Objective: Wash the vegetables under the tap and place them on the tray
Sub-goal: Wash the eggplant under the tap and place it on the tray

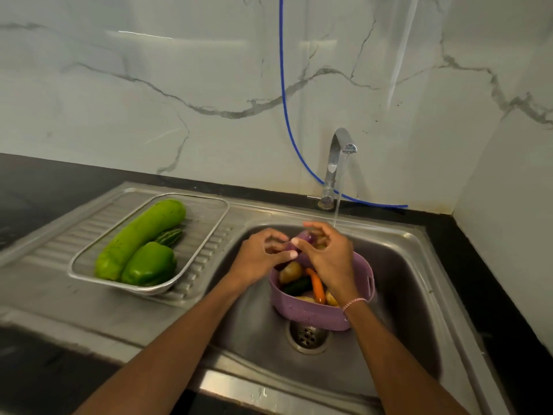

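A purple onion (303, 238) is held over the sink between both hands, just left of the running stream from the tap (339, 151). My right hand (327, 259) curls round it from the right and my left hand (263, 254) grips it from the left. Below them a purple basket (311, 313) stands in the sink bowl with a potato (291, 271), a carrot (317, 287) and a dark cucumber (297, 286) inside. On the drainboard a metal tray (209, 235) holds a long green gourd (140, 236), a green pepper (149, 263) and a small striped gourd (172, 236).
The steel sink (398, 295) has its drain (307, 335) just in front of the basket. A blue hose (284, 109) hangs down the marble wall and runs behind the tap. Black counter surrounds the sink on the left and right.
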Demonstrator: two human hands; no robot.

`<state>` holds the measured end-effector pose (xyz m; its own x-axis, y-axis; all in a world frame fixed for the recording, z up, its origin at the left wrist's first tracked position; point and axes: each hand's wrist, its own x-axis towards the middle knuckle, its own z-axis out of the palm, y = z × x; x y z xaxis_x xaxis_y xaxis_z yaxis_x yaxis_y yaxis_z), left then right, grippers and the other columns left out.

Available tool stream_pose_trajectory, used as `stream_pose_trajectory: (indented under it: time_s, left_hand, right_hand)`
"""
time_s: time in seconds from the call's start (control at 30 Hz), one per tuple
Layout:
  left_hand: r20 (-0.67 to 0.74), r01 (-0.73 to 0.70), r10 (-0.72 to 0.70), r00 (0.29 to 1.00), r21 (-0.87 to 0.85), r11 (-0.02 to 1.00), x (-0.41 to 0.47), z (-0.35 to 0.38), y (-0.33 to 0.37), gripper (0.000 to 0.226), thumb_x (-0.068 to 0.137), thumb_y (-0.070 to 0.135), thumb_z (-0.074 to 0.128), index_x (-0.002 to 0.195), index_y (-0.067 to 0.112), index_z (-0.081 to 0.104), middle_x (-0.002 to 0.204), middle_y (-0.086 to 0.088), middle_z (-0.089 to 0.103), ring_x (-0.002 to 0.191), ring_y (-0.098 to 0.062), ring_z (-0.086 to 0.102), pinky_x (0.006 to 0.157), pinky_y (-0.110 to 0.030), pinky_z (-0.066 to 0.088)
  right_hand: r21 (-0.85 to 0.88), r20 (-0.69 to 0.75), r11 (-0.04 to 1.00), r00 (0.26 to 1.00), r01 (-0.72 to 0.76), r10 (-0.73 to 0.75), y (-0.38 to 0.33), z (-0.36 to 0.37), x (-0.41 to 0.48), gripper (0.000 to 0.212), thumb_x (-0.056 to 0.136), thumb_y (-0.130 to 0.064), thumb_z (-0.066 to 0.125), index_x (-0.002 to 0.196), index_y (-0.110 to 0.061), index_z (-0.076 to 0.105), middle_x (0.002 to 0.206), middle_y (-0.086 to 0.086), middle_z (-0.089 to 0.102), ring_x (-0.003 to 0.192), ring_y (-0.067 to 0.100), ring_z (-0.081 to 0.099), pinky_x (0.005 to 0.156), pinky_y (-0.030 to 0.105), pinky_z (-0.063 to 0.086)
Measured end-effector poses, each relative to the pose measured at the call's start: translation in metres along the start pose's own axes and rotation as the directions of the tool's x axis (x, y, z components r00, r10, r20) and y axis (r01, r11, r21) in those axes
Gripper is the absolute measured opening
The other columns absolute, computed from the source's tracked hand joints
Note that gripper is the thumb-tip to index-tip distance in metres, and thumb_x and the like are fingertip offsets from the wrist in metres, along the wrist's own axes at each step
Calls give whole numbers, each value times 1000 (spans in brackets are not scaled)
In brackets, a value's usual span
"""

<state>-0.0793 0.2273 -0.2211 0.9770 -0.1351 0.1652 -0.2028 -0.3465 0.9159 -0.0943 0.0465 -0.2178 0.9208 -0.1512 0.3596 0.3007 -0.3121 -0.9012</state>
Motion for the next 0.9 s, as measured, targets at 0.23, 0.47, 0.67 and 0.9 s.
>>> stream_pose_trajectory:
  time_s: [0.23,0.47,0.67,0.9]
  left_hand:
    - [69,-91,74,995,296,951,-4,3,11,48,71,42,81,114,21,76,104,5,79,99,-10,74,92,-40,59]
    - [-153,-5,42,987,232,973,-2,-36,59,37,88,28,81,122,18,70,107,3,76,91,-8,70,82,-23,58]
    - [-355,44,79,932,326,944,-9,-135,84,36,87,33,82,119,18,77,105,2,78,87,-7,71,81,-17,49]
    - [-278,266,-107,955,635,725,-6,-193,50,56,78,38,88,130,22,71,110,-6,77,102,-22,71,96,-37,55]
  right_hand:
    - [-340,80,929,988,148,-129,-3,5,-5,36,88,-24,85,122,-21,75,110,-3,77,102,10,70,98,35,59]
    - [-169,-54,978,990,122,-132,-7,4,-8,24,103,-39,59,121,-28,69,99,-9,74,92,9,71,86,37,61]
    - [-267,-21,955,990,127,-137,5,5,-4,15,104,-26,61,116,-23,70,92,-4,72,86,12,70,80,36,58]
    - [-383,80,905,982,186,-169,7,18,-3,15,97,-9,71,109,-16,77,104,3,76,94,16,65,88,35,53]
